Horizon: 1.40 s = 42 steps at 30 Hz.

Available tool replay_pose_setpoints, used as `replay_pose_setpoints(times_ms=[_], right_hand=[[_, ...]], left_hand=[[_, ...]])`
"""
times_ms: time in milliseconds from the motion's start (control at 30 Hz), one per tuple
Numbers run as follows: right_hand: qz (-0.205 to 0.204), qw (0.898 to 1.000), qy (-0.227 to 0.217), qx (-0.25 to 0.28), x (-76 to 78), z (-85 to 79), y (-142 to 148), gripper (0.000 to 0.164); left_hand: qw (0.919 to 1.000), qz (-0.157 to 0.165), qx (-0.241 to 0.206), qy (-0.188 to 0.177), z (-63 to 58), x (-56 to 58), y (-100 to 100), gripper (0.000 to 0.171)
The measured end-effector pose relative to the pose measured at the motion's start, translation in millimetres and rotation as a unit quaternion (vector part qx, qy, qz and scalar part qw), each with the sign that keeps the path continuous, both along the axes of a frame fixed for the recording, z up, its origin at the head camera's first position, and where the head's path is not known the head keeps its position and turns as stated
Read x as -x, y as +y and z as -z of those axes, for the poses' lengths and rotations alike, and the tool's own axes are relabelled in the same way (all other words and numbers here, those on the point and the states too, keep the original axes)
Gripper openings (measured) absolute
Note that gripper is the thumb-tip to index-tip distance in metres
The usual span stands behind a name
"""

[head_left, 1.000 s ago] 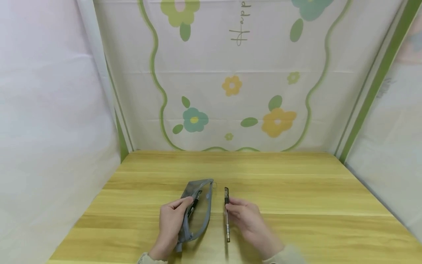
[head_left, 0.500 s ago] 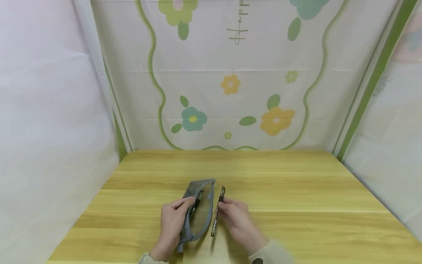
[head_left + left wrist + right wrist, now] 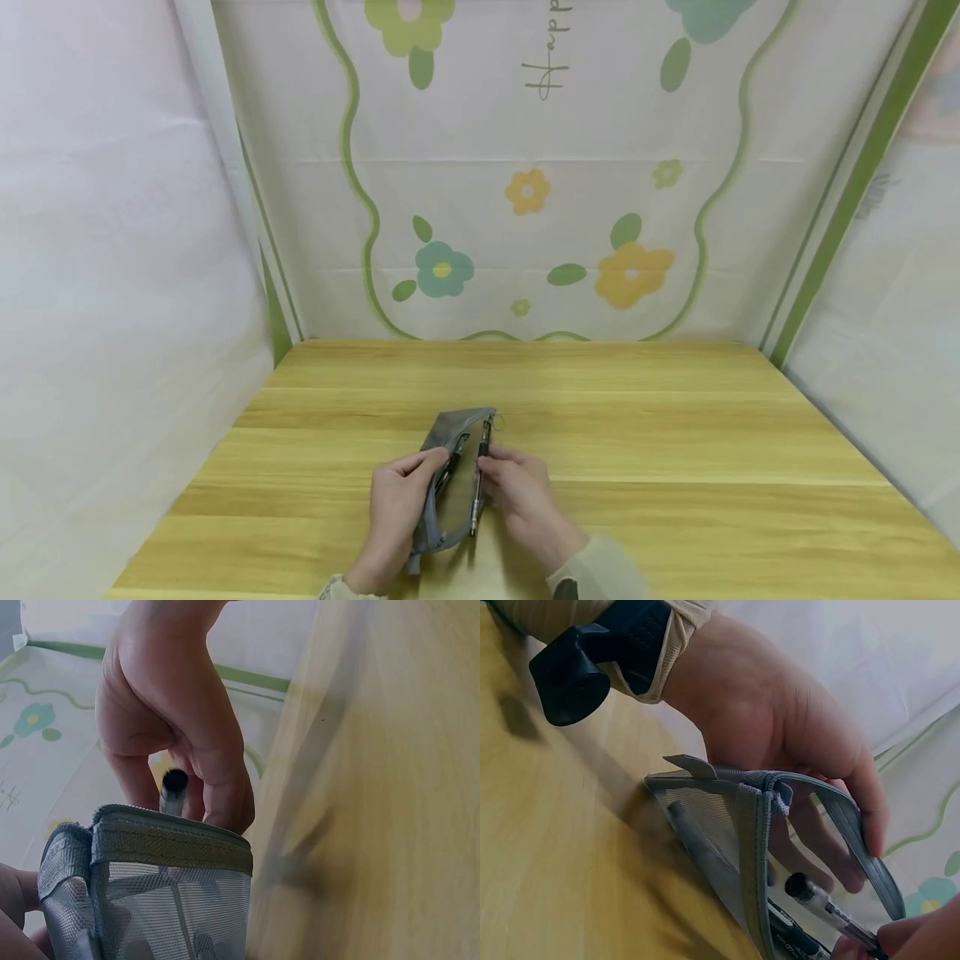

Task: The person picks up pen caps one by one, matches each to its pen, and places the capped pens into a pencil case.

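My left hand point(image 3: 401, 504) grips one edge of a grey mesh zip pouch point(image 3: 452, 422), its mouth gaping toward the right. In the right wrist view, the left thumb point(image 3: 874, 814) lies over the pouch's rim and the fingers show behind it. My right hand point(image 3: 525, 500) pinches a pen point(image 3: 477, 492) with a dark grip and clear barrel, right at the pouch's mouth. Its black end point(image 3: 175, 780) shows just over the zip edge in the left wrist view. Inside the pouch lies another black pen point(image 3: 795, 930) with pale lettering.
A light wooden table point(image 3: 637, 433) spreads under both hands. White cloth with printed flowers point(image 3: 633, 275) rises behind it, and pale cloth walls point(image 3: 127, 250) stand at both sides. A black wrist camera point(image 3: 577, 682) sits at my left wrist.
My right hand has moved left with its pen, from apart from the pouch to its mouth. The left hand keeps its grip on the pouch, which has shifted slightly right.
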State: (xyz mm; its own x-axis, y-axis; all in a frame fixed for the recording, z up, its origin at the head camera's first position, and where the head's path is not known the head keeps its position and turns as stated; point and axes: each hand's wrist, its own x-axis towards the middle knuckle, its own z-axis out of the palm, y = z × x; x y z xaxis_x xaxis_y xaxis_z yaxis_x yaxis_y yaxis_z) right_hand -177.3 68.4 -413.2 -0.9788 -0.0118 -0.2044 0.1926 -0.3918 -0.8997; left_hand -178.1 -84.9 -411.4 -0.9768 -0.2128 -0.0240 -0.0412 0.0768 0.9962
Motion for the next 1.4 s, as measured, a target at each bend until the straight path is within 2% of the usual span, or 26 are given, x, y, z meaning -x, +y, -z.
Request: replay_pose_setpoints(times_ms=[267, 667, 800, 1133, 1400], right_hand=[[0.008, 1.000, -0.008, -0.026, 0.6, -1.2, -3, 0.053], [0.058, 0.995, 0.010, -0.078, 4.9, -3.3, -12, 0.057], [0.063, 0.993, 0.006, -0.095, 5.5, -3.1, -12, 0.058], [0.014, 0.999, -0.004, -0.034, 6.6, -1.9, -12, 0.066], [-0.006, 1.000, -0.008, -0.012, 5.7, 0.9, -10, 0.060]], left_hand=[[1.0000, 0.002, -0.006, 0.004, 0.5, -0.6, 1, 0.021], [0.9999, 0.003, -0.013, -0.004, 0.4, -1.5, 3, 0.022], [0.9998, 0.006, -0.019, -0.006, 0.0, -1.1, 3, 0.022], [0.9999, 0.006, -0.015, 0.003, -0.7, -2.5, 3, 0.023], [0.9996, 0.011, -0.025, 0.007, 1.0, -1.4, 3, 0.021]])
